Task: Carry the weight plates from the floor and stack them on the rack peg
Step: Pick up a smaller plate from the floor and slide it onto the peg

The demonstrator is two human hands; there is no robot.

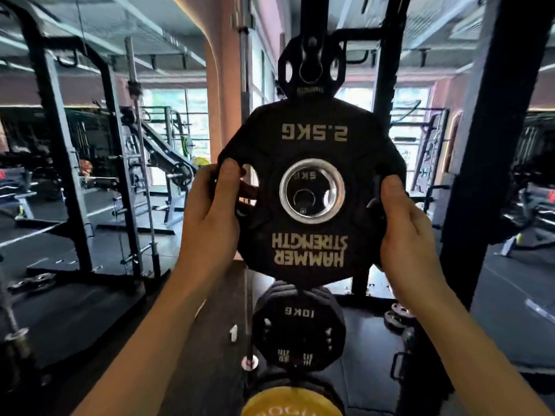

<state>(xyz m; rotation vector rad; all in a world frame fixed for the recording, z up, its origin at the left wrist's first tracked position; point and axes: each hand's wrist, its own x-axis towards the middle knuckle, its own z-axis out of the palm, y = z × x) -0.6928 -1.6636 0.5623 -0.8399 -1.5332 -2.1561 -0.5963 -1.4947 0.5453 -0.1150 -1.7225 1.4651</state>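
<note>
A gym is shown — black squat racks (69, 163) and a leaning barbell (141, 163) are seen left of the left hand (210, 211), weight plates (298, 328) are stored on pegs below both hands, benches (537, 199) stand right of the right hand (411, 232), and rubber flooring (510, 295) is laid throughout.

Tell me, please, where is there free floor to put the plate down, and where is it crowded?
Free: the dark mat to the right, past the black upright, and the mat left of the left hand. Crowded: straight below the 2.5 kg plate, where the 10 kg plate and a yellow plate hang, and small plates lie under the right hand.
</note>
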